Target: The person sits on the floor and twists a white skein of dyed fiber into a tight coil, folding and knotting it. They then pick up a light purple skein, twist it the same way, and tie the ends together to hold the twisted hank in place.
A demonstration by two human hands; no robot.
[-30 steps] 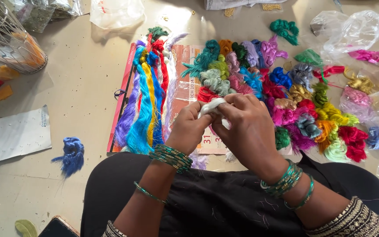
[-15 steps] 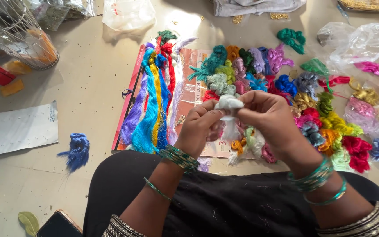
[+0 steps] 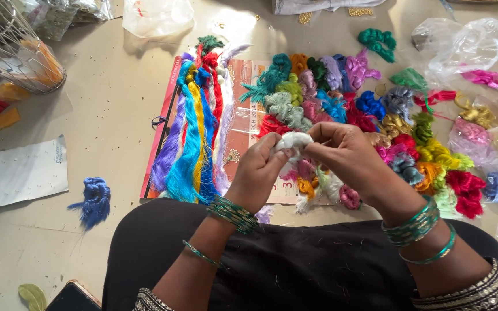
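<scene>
My left hand and right hand stay pinched together on the white thread bundle, now lifted slightly higher above the coloured skeins beyond them.

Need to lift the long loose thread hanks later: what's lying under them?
The long thread hanks lie on a red-edged printed sheet on the floor. The sheet's middle is covered by the thread, so nothing more shows.

small white thread bundle, bunched, pinched mid-air

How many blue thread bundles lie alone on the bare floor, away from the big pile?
1: a dark blue bundle left of the calendar. More may hide under the plastic bags.
</scene>
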